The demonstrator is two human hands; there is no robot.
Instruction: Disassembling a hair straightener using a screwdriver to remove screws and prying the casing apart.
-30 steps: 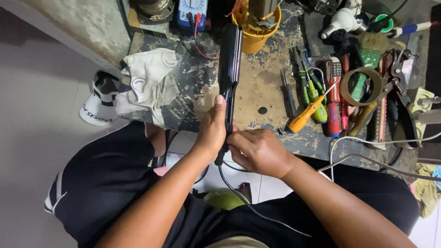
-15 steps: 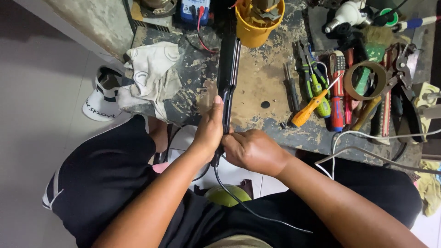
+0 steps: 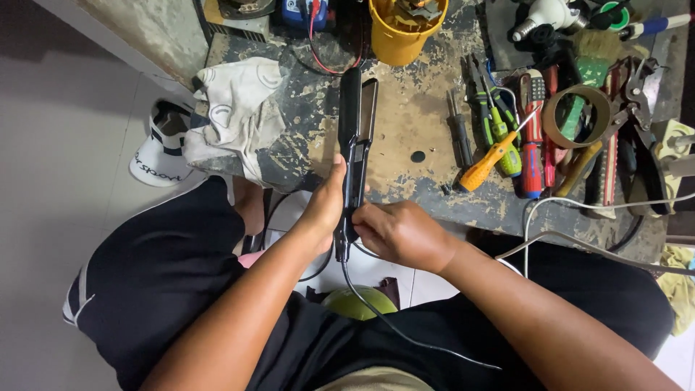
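Your left hand (image 3: 326, 210) is wrapped around the handle end of the black hair straightener (image 3: 355, 145), thumb up along its side, so that hand is closed on the tool. Your right hand (image 3: 402, 232) is pinched narrow at the handle's base, fingertips on the spot where the black cord (image 3: 405, 333) leaves the body; whether they grip a screw, a seam or only the casing is hidden. The straightener lies lengthwise across the near edge of the table (image 3: 405, 130), plates slightly parted and pointing toward the yellow bucket (image 3: 402, 32) at the far edge, handle overhanging your lap. For the work at the base, I judge a steady left grip matters most: keep the plates resting on the table so the weight is carried there, and let the right fingers do the fine work without twisting the cord (a kinked lead at the strain relief is the likely failure). The screwdrivers (image 3: 496, 137) lie to the right of the straightener, the orange-handled one (image 3: 481, 168) nearest the near edge, beside a roll of brown tape (image 3: 579, 116) and pliers (image 3: 637, 87). A crumpled white cloth (image 3: 232, 116) hangs over the table's left corner.
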